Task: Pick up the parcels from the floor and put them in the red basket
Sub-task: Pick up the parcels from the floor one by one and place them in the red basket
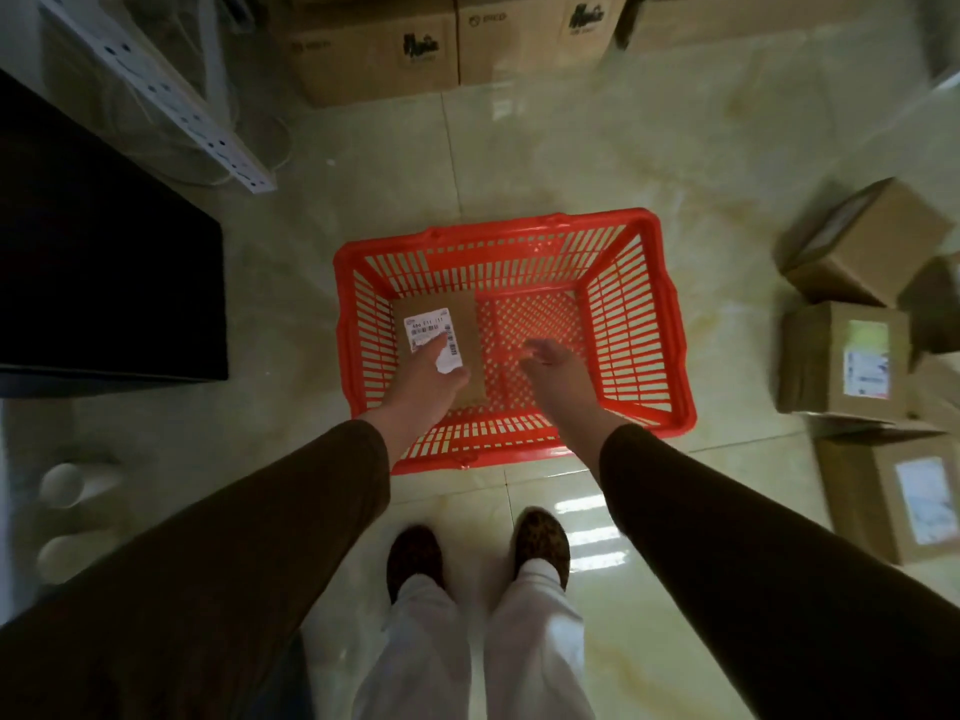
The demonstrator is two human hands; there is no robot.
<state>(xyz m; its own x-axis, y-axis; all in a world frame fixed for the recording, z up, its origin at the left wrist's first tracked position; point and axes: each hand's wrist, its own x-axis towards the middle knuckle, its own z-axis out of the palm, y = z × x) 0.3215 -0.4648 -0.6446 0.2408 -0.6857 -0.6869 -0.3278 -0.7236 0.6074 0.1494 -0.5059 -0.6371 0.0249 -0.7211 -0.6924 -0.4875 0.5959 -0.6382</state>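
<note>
The red basket (498,226) stands on the tiled floor just ahead of my feet. Inside it, against the left wall, lies a flat brown parcel (465,314) with a white shipping label. My left hand (426,379) reaches down over the near end of this parcel with its fingers stretched out across the label; I cannot tell whether it grips it. My right hand (553,368) hovers over the middle of the basket, fingers spread and blurred, holding nothing. Three more labelled brown parcels lie on the floor to the right: a tilted one (862,241), a second (826,356) and a third (862,491).
Large cartons (374,49) line the far wall. A black cabinet (104,252) fills the left side, with a white perforated rail (156,90) leaning behind it. Two white rolls (67,485) lie at the lower left. Bare tiles run between the basket and the parcels on the right.
</note>
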